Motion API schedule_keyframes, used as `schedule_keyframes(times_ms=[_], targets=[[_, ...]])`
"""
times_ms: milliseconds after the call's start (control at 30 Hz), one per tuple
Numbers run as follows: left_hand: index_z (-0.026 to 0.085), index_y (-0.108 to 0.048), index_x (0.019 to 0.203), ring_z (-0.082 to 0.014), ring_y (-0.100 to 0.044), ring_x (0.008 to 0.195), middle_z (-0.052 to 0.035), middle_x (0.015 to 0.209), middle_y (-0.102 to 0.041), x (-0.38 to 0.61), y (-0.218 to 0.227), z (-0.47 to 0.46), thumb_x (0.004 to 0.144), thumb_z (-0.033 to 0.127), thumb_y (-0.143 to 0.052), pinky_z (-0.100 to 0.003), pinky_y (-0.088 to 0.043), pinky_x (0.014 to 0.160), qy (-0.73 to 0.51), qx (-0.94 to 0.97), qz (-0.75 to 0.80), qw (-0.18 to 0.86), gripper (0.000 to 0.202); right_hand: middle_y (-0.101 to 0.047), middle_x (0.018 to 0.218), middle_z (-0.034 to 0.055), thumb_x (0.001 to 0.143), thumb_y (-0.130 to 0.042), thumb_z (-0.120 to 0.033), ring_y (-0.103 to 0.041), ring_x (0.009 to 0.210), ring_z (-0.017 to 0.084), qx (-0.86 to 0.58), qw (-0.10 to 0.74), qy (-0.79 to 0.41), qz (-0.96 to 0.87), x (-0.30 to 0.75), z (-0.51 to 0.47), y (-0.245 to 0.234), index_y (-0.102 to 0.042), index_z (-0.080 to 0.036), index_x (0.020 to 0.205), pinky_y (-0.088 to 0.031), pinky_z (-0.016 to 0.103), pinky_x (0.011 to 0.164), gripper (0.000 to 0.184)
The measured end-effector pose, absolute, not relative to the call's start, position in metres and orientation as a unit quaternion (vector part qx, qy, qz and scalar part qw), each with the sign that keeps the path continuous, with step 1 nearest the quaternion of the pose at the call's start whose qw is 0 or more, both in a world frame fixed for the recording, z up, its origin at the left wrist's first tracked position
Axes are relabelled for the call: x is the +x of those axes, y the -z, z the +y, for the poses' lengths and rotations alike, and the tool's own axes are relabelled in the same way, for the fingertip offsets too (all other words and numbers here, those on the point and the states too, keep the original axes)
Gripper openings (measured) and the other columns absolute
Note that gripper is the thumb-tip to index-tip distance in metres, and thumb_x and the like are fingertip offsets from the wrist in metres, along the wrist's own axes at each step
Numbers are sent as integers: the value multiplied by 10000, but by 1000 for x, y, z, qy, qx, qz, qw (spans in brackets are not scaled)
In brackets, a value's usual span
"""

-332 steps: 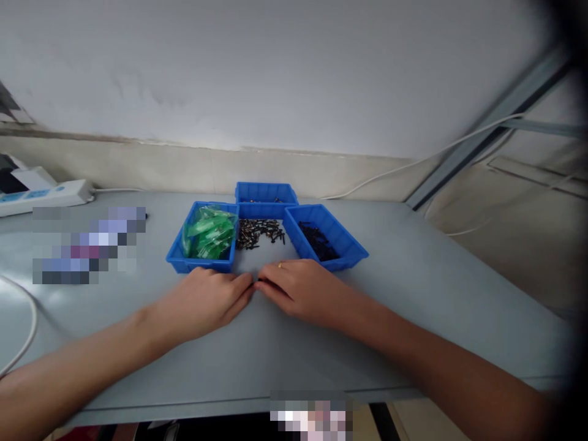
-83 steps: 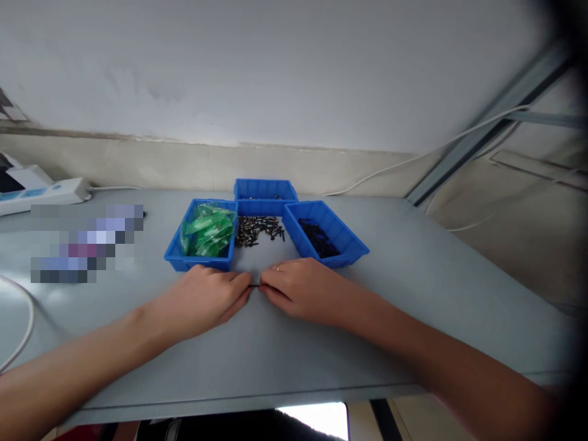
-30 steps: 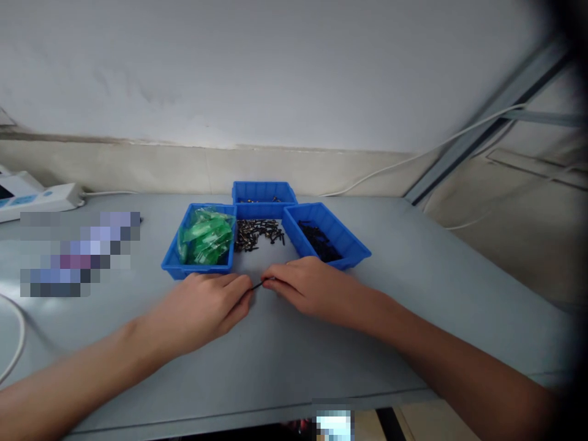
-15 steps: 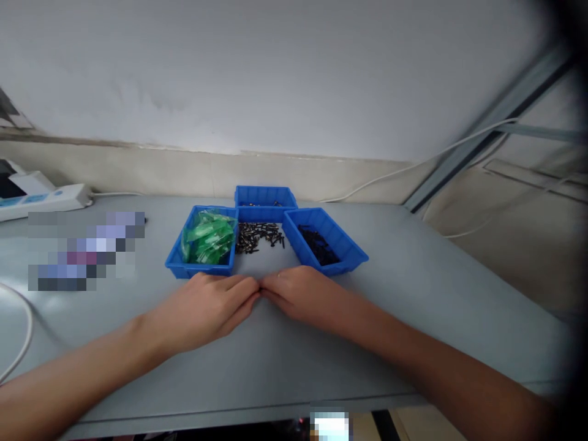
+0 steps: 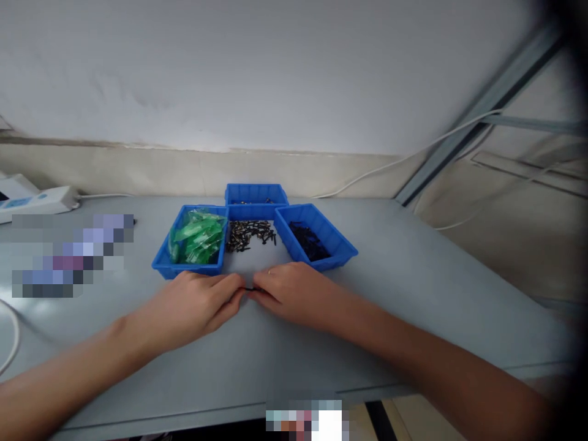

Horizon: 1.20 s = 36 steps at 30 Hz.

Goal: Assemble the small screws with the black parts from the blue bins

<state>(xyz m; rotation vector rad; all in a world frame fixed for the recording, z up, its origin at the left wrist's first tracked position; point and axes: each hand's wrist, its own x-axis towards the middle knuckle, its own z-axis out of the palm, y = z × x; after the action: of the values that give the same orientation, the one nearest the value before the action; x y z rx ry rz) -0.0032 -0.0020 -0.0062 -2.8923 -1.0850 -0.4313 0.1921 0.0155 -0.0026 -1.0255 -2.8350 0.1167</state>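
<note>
My left hand (image 5: 202, 303) and my right hand (image 5: 291, 291) are both closed, fingertips pinched, just in front of the bins. Between the two pinches shows a thin black piece (image 5: 249, 288), mostly covered by the fingers; its exact kind cannot be made out. Beyond them lies a loose pile of small dark and brass-coloured screws (image 5: 250, 234). Left of the pile, a blue bin (image 5: 160, 267) holds green clear-plastic packets (image 5: 199, 236). On the right, another blue bin (image 5: 337, 245) contains small black parts (image 5: 309, 241).
A third blue bin (image 5: 255, 193) with a few small metal pieces stands behind the pile. A white power strip (image 5: 43, 203) and a blurred-out object (image 5: 78, 254) are on the grey table (image 5: 413, 275) at left. A white cable (image 5: 367, 182) runs along the wall to a metal frame (image 5: 478, 110).
My hands have drawn slightly apart, so more of the thin black piece shows between the fingertips. The whole view has shifted a little, with the bins now further left.
</note>
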Motion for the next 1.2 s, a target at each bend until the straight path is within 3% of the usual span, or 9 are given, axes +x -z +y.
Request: schedule_keyframes(times_ms=[333, 567, 833, 1200], targets=[[188, -493, 816, -122, -557, 536, 21, 612, -558, 0, 4, 2, 878, 304, -342, -207, -339, 476, 29, -894, -437, -98, 200, -547, 652, -21, 844, -443, -275, -491, 578, 106, -350, 109, -56, -929, 193, 14, 1, -478, -169, 728, -282, 242, 531, 161], [188, -509, 786, -163, -581, 544, 6, 595, -581, -1, 8, 0, 887, 313, -314, -244, -307, 460, 1, -910, -411, -52, 253, -553, 682, -3, 851, -432, -282, -502, 621, 115, -317, 115, -84, -938, 189, 12, 2, -484, -165, 746, -301, 243, 562, 166], [167, -537, 791, -126, -573, 565, 1, 685, -623, 0, 8, -1, 864, 247, -372, -232, -350, 497, 56, -928, -364, -50, 197, -536, 674, -12, 790, -449, -233, -480, 600, 109, -304, 131, -92, -939, 189, 10, 4, -466, -175, 731, -311, 234, 552, 86], [165, -499, 724, -112, -525, 486, 27, 543, -533, -3, 6, -1, 869, 257, -360, -233, -311, 445, 118, -929, -347, 61, 221, -562, 673, -2, 775, -455, -215, -504, 597, 124, -347, 94, -63, -931, 193, 13, -2, -484, -174, 736, -304, 244, 553, 64]])
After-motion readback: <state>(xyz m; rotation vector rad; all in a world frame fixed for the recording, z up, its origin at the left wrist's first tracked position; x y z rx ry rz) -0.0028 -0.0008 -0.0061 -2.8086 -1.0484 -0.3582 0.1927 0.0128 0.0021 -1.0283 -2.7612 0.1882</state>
